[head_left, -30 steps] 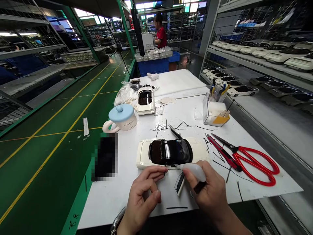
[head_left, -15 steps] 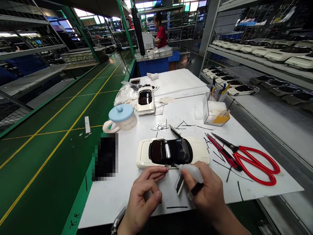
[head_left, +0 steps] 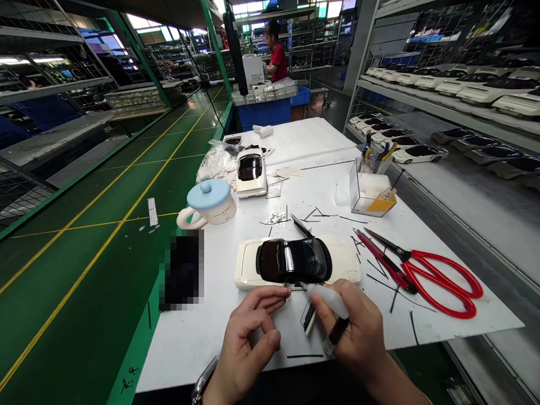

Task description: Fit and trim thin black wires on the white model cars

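A cream model car (head_left: pixel 248 264) with a black roof lies sideways on the white table, its near door swung out toward me. My right hand (head_left: pixel 358 320) grips a small translucent bottle (head_left: pixel 331 301), whose thin tip reaches the car's near door opening. A black strip shows below the bottle in that hand. My left hand (head_left: pixel 253 337) is beside the car's near side, fingers apart and curved, with the fingertips at the sill. Between the hands, the opened door (head_left: pixel 310 319) juts over the table.
Red-handled scissors (head_left: pixel 442 281) and tweezers lie right, among black strips. A lidded mug (head_left: pixel 211 202) stands left; a second model car (head_left: pixel 251 174) sits behind. A clear tool box (head_left: pixel 373 194) is at back right. A person (head_left: pixel 277 59) is far behind; shelves (head_left: pixel 447 95) hold several cars.
My right hand and the bottle have shifted very slightly left. My left hand holds almost the same place.
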### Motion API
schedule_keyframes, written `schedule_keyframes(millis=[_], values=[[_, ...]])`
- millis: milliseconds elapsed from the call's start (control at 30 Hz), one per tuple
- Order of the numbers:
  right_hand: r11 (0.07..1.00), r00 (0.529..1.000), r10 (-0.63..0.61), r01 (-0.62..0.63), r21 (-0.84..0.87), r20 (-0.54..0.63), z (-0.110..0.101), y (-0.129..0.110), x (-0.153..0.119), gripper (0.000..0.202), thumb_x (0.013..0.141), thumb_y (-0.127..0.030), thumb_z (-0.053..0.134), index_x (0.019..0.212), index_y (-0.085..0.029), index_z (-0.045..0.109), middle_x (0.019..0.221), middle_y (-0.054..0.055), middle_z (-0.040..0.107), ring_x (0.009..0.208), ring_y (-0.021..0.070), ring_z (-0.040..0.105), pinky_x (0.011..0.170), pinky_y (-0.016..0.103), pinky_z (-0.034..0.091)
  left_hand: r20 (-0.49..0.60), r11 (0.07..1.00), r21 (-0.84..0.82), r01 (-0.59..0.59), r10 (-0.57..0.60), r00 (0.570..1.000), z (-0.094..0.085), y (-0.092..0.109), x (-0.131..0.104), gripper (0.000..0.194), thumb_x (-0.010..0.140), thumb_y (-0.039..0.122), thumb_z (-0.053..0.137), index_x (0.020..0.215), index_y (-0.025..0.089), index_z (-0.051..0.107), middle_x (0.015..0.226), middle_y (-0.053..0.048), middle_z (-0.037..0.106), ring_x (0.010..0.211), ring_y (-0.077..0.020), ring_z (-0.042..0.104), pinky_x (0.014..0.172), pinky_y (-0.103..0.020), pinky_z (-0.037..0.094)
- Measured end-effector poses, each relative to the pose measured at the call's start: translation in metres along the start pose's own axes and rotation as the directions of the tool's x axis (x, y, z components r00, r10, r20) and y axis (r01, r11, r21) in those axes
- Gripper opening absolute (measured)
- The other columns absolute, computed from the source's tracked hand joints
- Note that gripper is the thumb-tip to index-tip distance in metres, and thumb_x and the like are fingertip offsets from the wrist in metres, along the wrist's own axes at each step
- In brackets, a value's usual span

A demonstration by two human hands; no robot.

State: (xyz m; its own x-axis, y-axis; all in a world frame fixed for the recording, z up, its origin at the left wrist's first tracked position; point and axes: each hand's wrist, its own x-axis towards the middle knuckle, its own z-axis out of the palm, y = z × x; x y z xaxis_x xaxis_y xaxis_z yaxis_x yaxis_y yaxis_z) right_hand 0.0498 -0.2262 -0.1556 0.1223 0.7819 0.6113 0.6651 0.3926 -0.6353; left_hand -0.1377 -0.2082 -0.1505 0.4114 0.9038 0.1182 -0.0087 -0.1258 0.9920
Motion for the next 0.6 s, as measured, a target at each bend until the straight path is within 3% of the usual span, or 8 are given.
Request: schedule_keyframes(millis=[233, 400, 533, 600], values=[[1.0, 1.0, 0.009, -0.009, 0.002, 0.002, 0.0, 0.001, 0.0, 0.013, 0.085, -0.019, 0.058, 0.077, -0.019, 0.048, 0.063, 0.0, 0.05, 0.059, 0.0135, 0.049, 0.053, 0.026, 0.041, 0.006, 1.0, 0.015, 0.001, -0.001, 1.0, 0.001, 0.002, 0.0, 0.034, 0.086, 0.037, 0.057, 0.06, 0.016, 0.059, 0.12, -0.008, 0.057, 0.114, -0.0254, 0.055, 0.101, -0.038, 0.046], [0.994, 0.994, 0.108, -0.108, 0.018, -0.004, -0.005, 0.001, 0.001, 0.008, 0.085, -0.023, 0.058, 0.081, -0.019, 0.053, 0.065, 0.0, 0.054, 0.057, 0.0134, 0.053, 0.052, 0.026, 0.043, -0.001, 1.0, 0.027, 0.008, -0.008, 1.0, 0.002, 0.003, 0.0, 0.035, 0.086, 0.038, 0.057, 0.059, 0.016, 0.058, 0.12, -0.009, 0.057, 0.113, -0.0252, 0.056, 0.101, -0.037, 0.046], [0.961, 0.951, 0.276, -0.271, 0.054, -0.137, -0.027, 0.005, 0.0, 0.012, 0.085, -0.031, 0.059, 0.081, -0.02, 0.055, 0.066, 0.0, 0.056, 0.054, 0.0133, 0.053, 0.046, 0.025, 0.041, -0.003, 1.0, 0.027, 0.008, -0.008, 1.0, 0.002, 0.002, 0.0, 0.035, 0.086, 0.038, 0.056, 0.059, 0.016, 0.058, 0.12, -0.008, 0.057, 0.113, -0.0251, 0.056, 0.101, -0.036, 0.046], [0.955, 0.929, 0.297, -0.286, 0.08, -0.22, -0.044, 0.011, 0.004, 0.014, 0.086, -0.034, 0.057, 0.085, -0.02, 0.054, 0.068, 0.001, 0.056, 0.055, 0.0145, 0.053, 0.046, 0.026, 0.04, 0.001, 1.0, 0.023, 0.004, -0.004, 1.0, 0.002, 0.002, 0.001, 0.035, 0.087, 0.038, 0.055, 0.059, 0.016, 0.058, 0.119, -0.008, 0.057, 0.113, -0.0252, 0.056, 0.101, -0.037, 0.046]])
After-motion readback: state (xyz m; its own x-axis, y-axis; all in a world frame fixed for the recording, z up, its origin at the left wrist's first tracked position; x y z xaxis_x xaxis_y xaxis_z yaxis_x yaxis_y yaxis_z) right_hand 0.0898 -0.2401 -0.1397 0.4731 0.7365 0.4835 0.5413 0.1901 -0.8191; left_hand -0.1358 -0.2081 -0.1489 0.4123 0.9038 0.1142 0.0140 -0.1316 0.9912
